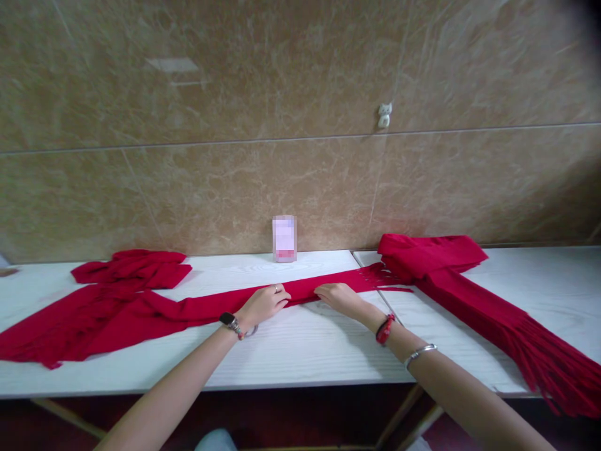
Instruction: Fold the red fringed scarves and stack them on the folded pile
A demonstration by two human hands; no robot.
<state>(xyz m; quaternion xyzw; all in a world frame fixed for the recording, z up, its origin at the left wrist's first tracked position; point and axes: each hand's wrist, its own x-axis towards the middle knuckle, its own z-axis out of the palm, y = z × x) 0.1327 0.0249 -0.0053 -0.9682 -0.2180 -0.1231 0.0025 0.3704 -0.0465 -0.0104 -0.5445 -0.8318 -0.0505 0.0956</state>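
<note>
Left hand (263, 303): fingertips pinching the near edge of the long red scarf (300, 290); watch (228, 320) at its wrist
Right hand (342, 300): pinching that same edge, a little cloth between it and the left; red bracelet (385, 329) at its wrist
Long scarf: on the white counter (310, 357), under both hands; rumpled left of the left hand, fringed end right of the right
Folded scarf (432, 254): right of the right hand; its tassels over the front edge
Pale upright object (284, 239): beyond both hands; face blurred
</note>
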